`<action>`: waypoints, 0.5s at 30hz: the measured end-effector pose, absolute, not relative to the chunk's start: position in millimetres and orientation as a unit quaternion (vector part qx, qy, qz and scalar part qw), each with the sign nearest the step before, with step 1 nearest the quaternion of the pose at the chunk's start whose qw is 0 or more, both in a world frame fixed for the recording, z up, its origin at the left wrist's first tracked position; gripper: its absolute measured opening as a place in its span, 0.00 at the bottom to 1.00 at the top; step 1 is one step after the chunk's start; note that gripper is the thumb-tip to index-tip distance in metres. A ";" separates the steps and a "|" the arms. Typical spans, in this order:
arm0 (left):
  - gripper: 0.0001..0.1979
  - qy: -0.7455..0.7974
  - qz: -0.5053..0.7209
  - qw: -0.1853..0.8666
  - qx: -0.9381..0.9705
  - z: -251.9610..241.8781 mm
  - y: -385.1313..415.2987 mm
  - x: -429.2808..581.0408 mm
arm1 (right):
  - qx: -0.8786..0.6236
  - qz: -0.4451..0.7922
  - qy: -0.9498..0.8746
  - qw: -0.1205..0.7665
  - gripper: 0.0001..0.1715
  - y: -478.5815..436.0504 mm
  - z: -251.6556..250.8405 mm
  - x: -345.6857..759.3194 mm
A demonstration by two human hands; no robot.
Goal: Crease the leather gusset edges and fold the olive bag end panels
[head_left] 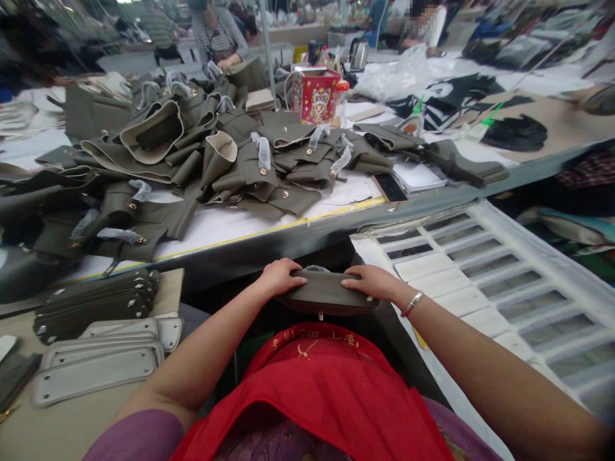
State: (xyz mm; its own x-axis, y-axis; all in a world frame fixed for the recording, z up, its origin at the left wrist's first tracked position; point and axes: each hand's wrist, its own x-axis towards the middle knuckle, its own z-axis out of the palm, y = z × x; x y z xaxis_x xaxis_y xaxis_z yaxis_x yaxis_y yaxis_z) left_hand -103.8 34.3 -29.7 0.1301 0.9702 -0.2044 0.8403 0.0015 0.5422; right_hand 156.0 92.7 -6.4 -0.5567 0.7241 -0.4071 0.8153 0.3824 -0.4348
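Observation:
Just above my red apron, both hands grip a dark olive handbag piece point(331, 291) with a small metal fitting on its near side. My left hand point(281, 278) holds its left end, the thumb lying along the top. At the other end, my right hand point(375, 282) is closed on it the same way, thumb inward. A bit of clear plastic wrap shows behind the piece, between the hands. My fingers under it are hidden.
A long table ahead bears a heap of olive bag parts point(259, 169), a phone point(390, 187) and a red box point(314, 96). Oval base panels point(100, 374) lie stacked at my left. A white slatted rack point(461, 269) stands at my right. People work farther back.

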 end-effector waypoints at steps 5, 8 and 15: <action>0.17 0.645 0.085 0.331 0.683 -22.6 57.0 -83.2 | 0.430 -0.274 0.855 0.098 0.21 96.8 -7.5 113.6; 0.17 0.640 0.076 0.352 0.679 -20.0 54.5 -89.5 | 0.435 -0.276 0.852 0.093 0.21 95.1 -6.3 115.9; 0.25 0.645 0.229 0.438 0.583 -29.5 12.5 -135.5 | 0.498 -0.386 0.776 -0.025 0.25 74.8 -15.3 195.2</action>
